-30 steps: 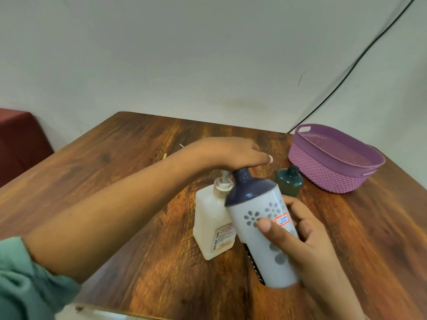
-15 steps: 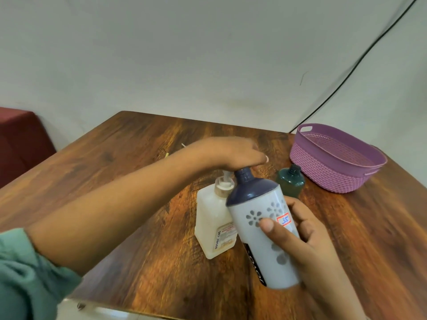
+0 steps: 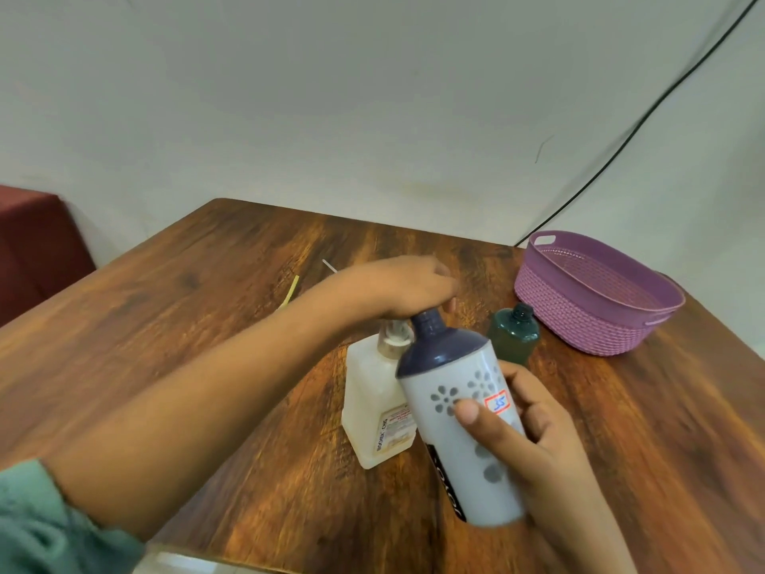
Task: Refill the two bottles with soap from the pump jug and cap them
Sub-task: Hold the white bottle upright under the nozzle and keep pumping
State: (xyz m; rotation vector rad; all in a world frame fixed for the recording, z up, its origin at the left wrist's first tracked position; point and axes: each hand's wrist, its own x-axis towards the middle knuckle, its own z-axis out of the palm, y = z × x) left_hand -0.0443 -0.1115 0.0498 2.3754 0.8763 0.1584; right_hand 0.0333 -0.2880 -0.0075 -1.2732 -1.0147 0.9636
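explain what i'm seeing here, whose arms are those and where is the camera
There is no machine here: these are a person's two bare arms, filmed by one wide camera worn on their head, looking forward and down. The left hand lies on top of the pump of a white jug, which stands on a wooden table. The right hand holds a grey bottle, tilted, its neck up by the pump. Behind stand a small green bottle and a purple basket.

Pump jug (image 3: 374, 399) nozzle hidden under blurred left hand (image 3: 397, 285).
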